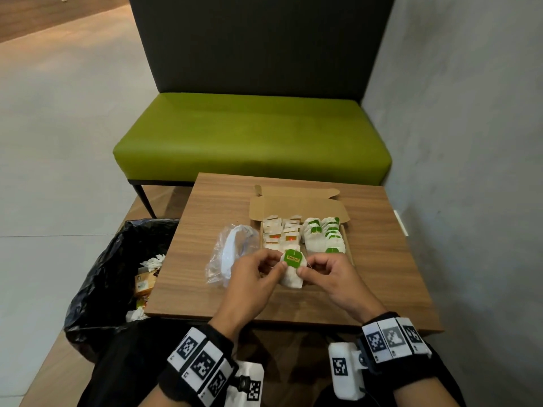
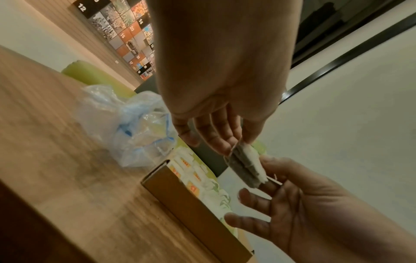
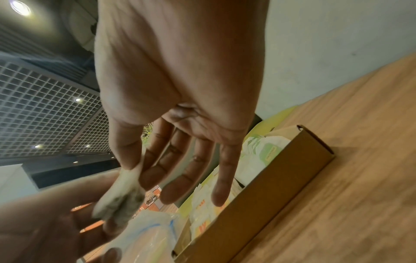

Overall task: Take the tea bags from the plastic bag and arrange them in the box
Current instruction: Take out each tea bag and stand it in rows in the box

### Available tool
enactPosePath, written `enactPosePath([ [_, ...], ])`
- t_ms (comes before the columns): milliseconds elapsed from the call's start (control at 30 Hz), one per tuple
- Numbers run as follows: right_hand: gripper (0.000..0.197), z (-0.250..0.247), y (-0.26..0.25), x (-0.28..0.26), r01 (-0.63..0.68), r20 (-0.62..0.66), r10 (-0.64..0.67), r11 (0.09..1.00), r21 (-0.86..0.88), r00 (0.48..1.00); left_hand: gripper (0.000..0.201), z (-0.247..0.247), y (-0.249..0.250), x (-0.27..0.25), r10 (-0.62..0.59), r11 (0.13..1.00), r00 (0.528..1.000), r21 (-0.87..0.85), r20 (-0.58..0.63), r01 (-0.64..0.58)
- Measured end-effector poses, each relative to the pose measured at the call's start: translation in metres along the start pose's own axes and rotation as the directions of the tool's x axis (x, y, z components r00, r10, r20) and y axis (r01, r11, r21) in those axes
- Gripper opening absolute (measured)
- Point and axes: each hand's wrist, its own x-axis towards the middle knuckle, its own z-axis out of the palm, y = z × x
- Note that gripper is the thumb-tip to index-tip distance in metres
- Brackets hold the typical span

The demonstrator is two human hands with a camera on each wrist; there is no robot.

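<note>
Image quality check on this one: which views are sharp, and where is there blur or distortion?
Head view: evenly lit and fairly sharp, the tea bag tag almost readable, the table edges splayed by the wide angle. Left wrist view: warm cast, table grain and plastic bag smeared. Right wrist view: soft, the tea bag blurred, a ceiling light flaring top left.

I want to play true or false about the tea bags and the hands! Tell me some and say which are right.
1. Both hands hold one tea bag with a green tag. True: the left hand and right hand pinch it together.
2. The box is closed. False: its lid is folded open.
3. The plastic bag lies left of the box. True.
4. All the tea bags in the box have green tags. False: the left rows have orange tags.
5. A bin with a black liner stands beside the table. True.
</note>
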Motion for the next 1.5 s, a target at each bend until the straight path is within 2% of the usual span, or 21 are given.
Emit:
enactPosePath([
  [100, 0.01, -0.003, 0.002, 0.0, -0.007, -0.042, 0.009, 0.998, 0.055, 0.999, 0.006, 0.003, -0.001, 0.003, -0.048, 0.996, 0.998, -0.073, -0.039, 0.045],
  [233, 0.017, -0.005, 0.004, 0.004, 0.014, -0.133, -0.002, 0.996, 0.087, 0.991, 0.006, 0.008, -0.002, 0.006, -0.055, 0.993, 0.998, -0.106, -0.02, 0.053],
  [433, 0.012, -0.007, -0.001, 0.003, 0.052, -0.138, -0.047, 0.998, 0.03, 0.989, 0.006, 0.019, -0.001, 0.009, -0.007, 0.99, 1.0, -0.137, 0.024, 0.011],
  [567, 0.026, -0.017, -0.007, 0.003, 0.015, -0.131, -0.017, 1.0, -0.02, 0.991, 0.007, 0.025, -0.01, 0.016, 0.005, 0.999, 0.996, -0.053, 0.092, 0.0],
  [667, 0.027, -0.024, -0.015, 0.006, 0.012, -0.099, -0.029, 0.985, -0.173, 0.995, 0.008, 0.031, -0.012, 0.02, 0.02, 1.0, 0.995, 0.008, 0.098, -0.02],
  [733, 0.019, -0.029, -0.019, 0.009, 0.014, -0.049, -0.031, 0.95, -0.312, 0.998, 0.008, 0.035, -0.013, 0.023, 0.024, 0.998, 0.996, 0.049, 0.083, -0.028],
  [800, 0.017, -0.037, -0.023, 0.015, -0.001, -0.051, -0.022, 0.912, -0.41, 0.998, 0.011, 0.038, -0.013, 0.026, -0.004, 0.994, 0.996, 0.109, 0.09, -0.006],
  [933, 0.013, -0.056, -0.024, 0.037, -0.056, -0.226, -0.095, 0.811, -0.582, 0.969, 0.04, 0.045, -0.019, 0.027, -0.104, 0.949, 0.988, 0.307, 0.112, 0.065],
  [1000, 0.019, -0.062, -0.019, 0.049, -0.082, -0.25, -0.097, 0.781, -0.62, 0.963, 0.047, 0.046, -0.022, 0.026, -0.135, 0.913, 0.982, 0.401, 0.133, 0.071],
  [1067, 0.021, -0.065, -0.015, 0.06, -0.122, -0.219, -0.025, 0.765, -0.633, 0.975, 0.051, 0.045, -0.024, 0.025, -0.153, 0.892, 0.974, 0.448, 0.165, 0.064],
  [1167, 0.02, -0.065, -0.008, 0.072, -0.165, -0.108, 0.125, 0.737, -0.655, 0.986, 0.054, 0.045, -0.028, 0.025, -0.162, 0.885, 0.969, 0.463, 0.185, 0.059],
  [1267, 0.018, -0.058, 0.004, 0.082, -0.173, -0.064, 0.193, 0.623, -0.763, 0.979, 0.054, 0.044, -0.03, 0.026, -0.159, 0.879, 0.969, 0.474, 0.188, 0.052],
  [1400, 0.024, -0.051, 0.02, 0.09, -0.203, -0.159, 0.131, 0.483, -0.852, 0.979, 0.051, 0.043, -0.031, 0.027, -0.134, 0.871, 0.973, 0.49, 0.188, 0.025],
  [1500, 0.022, -0.049, 0.024, 0.093, -0.174, -0.181, 0.026, 0.443, -0.879, 0.983, 0.05, 0.042, -0.032, 0.026, -0.12, 0.869, 0.974, 0.494, 0.194, 0.009],
])
